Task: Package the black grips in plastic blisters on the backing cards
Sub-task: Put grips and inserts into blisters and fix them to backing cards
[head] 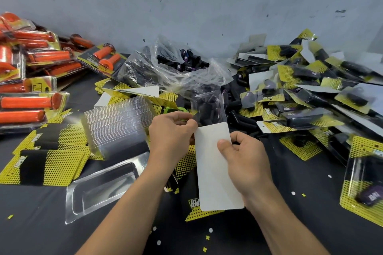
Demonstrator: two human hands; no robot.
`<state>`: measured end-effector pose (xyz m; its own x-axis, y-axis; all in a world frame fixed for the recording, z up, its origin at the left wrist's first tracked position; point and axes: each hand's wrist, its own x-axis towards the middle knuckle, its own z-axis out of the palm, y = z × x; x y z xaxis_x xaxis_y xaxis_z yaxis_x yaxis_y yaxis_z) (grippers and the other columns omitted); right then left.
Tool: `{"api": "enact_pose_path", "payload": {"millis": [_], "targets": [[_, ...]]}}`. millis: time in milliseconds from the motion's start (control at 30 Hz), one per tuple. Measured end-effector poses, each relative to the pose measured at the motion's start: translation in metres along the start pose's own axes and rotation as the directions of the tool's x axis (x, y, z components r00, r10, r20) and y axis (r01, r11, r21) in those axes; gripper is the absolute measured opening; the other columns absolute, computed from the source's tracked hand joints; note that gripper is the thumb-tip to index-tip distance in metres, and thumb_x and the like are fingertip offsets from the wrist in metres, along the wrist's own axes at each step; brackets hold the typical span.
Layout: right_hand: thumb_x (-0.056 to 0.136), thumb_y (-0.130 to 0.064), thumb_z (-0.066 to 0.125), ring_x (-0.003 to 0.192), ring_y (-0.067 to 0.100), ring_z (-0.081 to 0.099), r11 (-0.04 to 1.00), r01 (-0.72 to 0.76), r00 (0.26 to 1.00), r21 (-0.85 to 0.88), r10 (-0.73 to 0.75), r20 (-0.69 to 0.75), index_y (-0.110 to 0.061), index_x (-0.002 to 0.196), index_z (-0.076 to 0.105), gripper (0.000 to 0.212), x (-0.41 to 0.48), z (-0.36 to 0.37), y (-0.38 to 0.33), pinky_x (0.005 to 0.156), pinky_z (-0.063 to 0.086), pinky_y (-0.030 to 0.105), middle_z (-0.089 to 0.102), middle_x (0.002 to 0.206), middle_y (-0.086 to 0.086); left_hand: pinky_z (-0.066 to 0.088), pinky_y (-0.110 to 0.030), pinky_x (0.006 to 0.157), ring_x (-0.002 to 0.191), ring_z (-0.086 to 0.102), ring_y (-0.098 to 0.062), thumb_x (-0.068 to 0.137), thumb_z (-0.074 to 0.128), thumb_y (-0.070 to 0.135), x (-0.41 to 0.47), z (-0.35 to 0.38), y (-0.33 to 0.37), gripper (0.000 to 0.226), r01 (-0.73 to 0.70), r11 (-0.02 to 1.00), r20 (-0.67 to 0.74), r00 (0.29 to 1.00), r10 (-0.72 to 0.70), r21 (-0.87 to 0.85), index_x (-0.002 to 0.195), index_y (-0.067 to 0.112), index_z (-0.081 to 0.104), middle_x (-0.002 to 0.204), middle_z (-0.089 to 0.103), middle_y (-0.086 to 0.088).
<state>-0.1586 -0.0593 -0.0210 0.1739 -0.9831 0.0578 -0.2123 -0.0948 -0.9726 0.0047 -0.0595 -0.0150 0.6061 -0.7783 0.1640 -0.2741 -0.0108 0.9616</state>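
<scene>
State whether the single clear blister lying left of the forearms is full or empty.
Empty: the clear blister shows only the dark table through its tray, with nothing inside.

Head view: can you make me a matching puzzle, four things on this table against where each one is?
Things: 1 orange grip packs; 2 stack of empty blisters; 3 white card; 4 filled blister.
Places: A gripped by the right hand; B far-left pile; C pinched by the left hand; D on the table, left of that hand.
Pairs: 1-B; 2-D; 3-A; 4-C.
</scene>
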Motion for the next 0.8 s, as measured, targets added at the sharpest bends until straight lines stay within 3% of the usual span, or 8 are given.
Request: {"api": "enact_pose_path", "payload": {"millis": [100, 233, 300, 400, 467, 567, 667, 800], "targets": [[0.104, -0.024, 0.060, 0.071, 0.019, 0.073, 1.000, -0.031, 1.000, -0.007, 0.031, -0.002, -0.021, 0.087, 0.070, 0.020, 0.001, -0.002, 0.000, 0.069, 0.061, 0.049, 0.077, 0.076, 0.000, 0.061, -0.027, 0.057, 0.067, 0.077, -0.019, 0.088, 0.077, 0.003, 0.001, -0.005, 0.003, 0.016, 0.084, 0.983, 0.068, 0.995, -0.073, -0.165, 0.093, 0.017, 0.080, 0.078, 0.079, -0.002], [0.104, -0.026, 0.058, 0.075, 0.026, 0.073, 0.999, -0.046, 0.999, -0.021, 0.046, -0.016, -0.017, 0.085, 0.069, 0.024, 0.001, -0.003, -0.001, 0.071, 0.060, 0.053, 0.076, 0.079, 0.004, 0.063, -0.029, 0.065, 0.078, 0.079, -0.023, 0.083, 0.076, -0.008, 0.000, -0.009, 0.002, 0.032, 0.105, 0.965, 0.202, 0.978, -0.057, -0.239, 0.104, 0.016, 0.079, 0.081, 0.079, -0.005], [0.104, -0.027, 0.058, 0.076, 0.031, 0.071, 0.999, -0.036, 0.999, -0.039, 0.035, -0.033, -0.014, 0.082, 0.068, 0.027, 0.000, -0.002, -0.001, 0.068, 0.058, 0.053, 0.074, 0.078, 0.009, 0.064, -0.032, 0.072, 0.083, 0.078, -0.024, 0.079, 0.077, -0.011, 0.001, -0.010, 0.000, 0.041, 0.091, 0.971, 0.255, 0.966, -0.033, -0.219, 0.109, 0.017, 0.078, 0.083, 0.079, -0.004], [0.102, -0.029, 0.059, 0.075, 0.036, 0.065, 0.995, -0.009, 0.998, -0.097, 0.002, -0.069, -0.008, 0.077, 0.064, 0.033, 0.001, 0.001, 0.000, 0.062, 0.053, 0.051, 0.069, 0.074, 0.013, 0.063, -0.030, 0.070, 0.078, 0.073, -0.019, 0.067, 0.078, -0.006, 0.001, -0.010, 0.000, 0.061, 0.050, 0.989, 0.310, 0.951, -0.005, -0.136, 0.121, 0.024, 0.074, 0.083, 0.075, 0.002], [0.102, -0.032, 0.059, 0.069, 0.032, 0.063, 0.991, -0.001, 0.997, -0.134, -0.010, -0.081, -0.010, 0.074, 0.061, 0.036, 0.001, 0.002, 0.001, 0.059, 0.051, 0.047, 0.067, 0.071, 0.010, 0.064, -0.036, 0.070, 0.077, 0.074, -0.020, 0.060, 0.077, 0.007, 0.000, -0.009, 0.003, 0.081, 0.000, 1.000, 0.346, 0.938, -0.008, 0.022, 0.136, 0.033, 0.064, 0.094, 0.072, 0.005], [0.102, -0.036, 0.058, 0.063, 0.025, 0.059, 0.980, 0.007, 0.996, -0.198, -0.024, -0.086, -0.010, 0.071, 0.058, 0.040, 0.002, 0.005, 0.003, 0.055, 0.045, 0.039, 0.063, 0.065, 0.008, 0.062, -0.033, 0.065, 0.074, 0.072, -0.016, 0.067, 0.077, 0.010, -0.002, -0.010, 0.007, 0.097, -0.072, 0.981, 0.421, 0.907, -0.010, 0.179, 0.149, 0.048, 0.043, 0.107, 0.064, 0.010], [0.102, -0.044, 0.055, 0.065, 0.021, 0.060, 0.971, 0.006, 0.993, -0.239, -0.033, -0.111, -0.012, 0.068, 0.058, 0.047, 0.004, 0.007, 0.004, 0.053, 0.041, 0.035, 0.062, 0.063, 0.002, 0.065, -0.044, 0.072, 0.077, 0.075, -0.025, 0.063, 0.072, 0.011, -0.004, -0.013, 0.010, 0.107, -0.028, 0.993, 0.516, 0.856, -0.034, 0.112, 0.151, 0.056, 0.031, 0.115, 0.065, 0.007], [0.100, -0.051, 0.055, 0.058, 0.015, 0.057, 0.957, 0.001, 0.988, -0.291, -0.046, -0.149, -0.015, 0.061, 0.054, 0.053, 0.005, 0.010, 0.003, 0.049, 0.036, 0.031, 0.058, 0.056, -0.002, 0.062, -0.036, 0.067, 0.077, 0.076, -0.022, 0.062, 0.070, 0.008, -0.004, -0.014, 0.007, 0.114, 0.013, 0.998, 0.586, 0.809, -0.051, 0.069, 0.154, 0.058, 0.025, 0.123, 0.065, 0.004]]}}
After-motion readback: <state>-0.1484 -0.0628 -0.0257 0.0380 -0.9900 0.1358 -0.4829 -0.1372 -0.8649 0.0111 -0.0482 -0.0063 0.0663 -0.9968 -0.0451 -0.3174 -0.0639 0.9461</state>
